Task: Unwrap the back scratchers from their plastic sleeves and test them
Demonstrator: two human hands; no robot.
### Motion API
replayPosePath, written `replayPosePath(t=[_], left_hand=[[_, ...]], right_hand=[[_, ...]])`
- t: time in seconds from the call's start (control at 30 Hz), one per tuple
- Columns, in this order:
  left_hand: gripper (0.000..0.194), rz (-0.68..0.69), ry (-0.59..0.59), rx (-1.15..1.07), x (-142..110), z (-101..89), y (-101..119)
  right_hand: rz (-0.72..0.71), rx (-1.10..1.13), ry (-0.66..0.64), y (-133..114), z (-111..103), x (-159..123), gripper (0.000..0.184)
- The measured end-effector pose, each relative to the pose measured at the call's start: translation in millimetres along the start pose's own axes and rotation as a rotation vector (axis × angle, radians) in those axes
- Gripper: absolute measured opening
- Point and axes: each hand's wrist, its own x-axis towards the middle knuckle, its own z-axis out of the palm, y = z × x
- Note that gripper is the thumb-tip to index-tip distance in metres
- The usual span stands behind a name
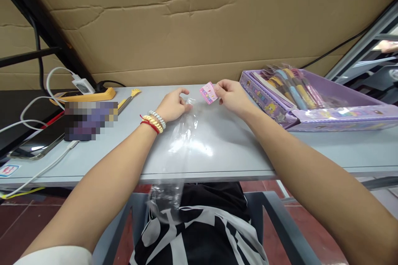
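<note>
Creased brown cardboard panel (161, 41) behind light-grey counter (236, 145), black metal strut (43, 22) at left, grey metal frame (362, 47) at right, dark-grey chair (286, 223) below, red tiled floor (18, 227), bright glare on counter.

My sleeve (179, 145) looks like clear, wrinkled, glossy plastic, and my card (208, 92) like smooth printed paper. My tabletop (233, 145) is smooth and shiny; the cardboard sheet (186, 45) is matt and creased. My bracelets (153, 122) look like braided cord, the garment (202, 236) on my lap is cloth, and the phone (39, 137) is glossy.
</note>
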Motion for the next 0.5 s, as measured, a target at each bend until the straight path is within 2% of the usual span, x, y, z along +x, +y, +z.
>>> replayPosePath(t=[0.07, 0.2, 0.27, 0.33, 0.4, 0.5], left_hand=[[0.045, -0.086, 0.095, 0.045, 2.4, 1.8, -1.3], [0.038, -0.198, 0.175, 0.015, 8.3, 3.2, -5.7], [0.026, -0.184, 0.256, 0.018, 9.9, 1.4, -6.0], [0.013, -0.106, 0.313, -0.009, 9.3, -1.5, -3.9], [0.015, 0.036, 0.245, -0.119, 6.0, -3.4, -0.2], [0.022, 0.224, -0.016, -0.288, -1.3, -1.2, 5.4]], right_hand=[[-0.069, -0.008, -0.01, -6.1, -0.6, -4.1, 0.017], [-0.153, -0.126, -0.09, -15.5, 0.8, -12.5, 0.018], [-0.183, -0.185, -0.105, -16.7, 2.3, -14.7, 0.018], [-0.206, -0.227, -0.103, -16.8, 3.7, -15.8, 0.017], [-0.226, -0.26, -0.095, -17.4, 4.9, -16.7, 0.016], [-0.25, -0.282, -0.104, -19.8, 6.8, -18.3, 0.016]])
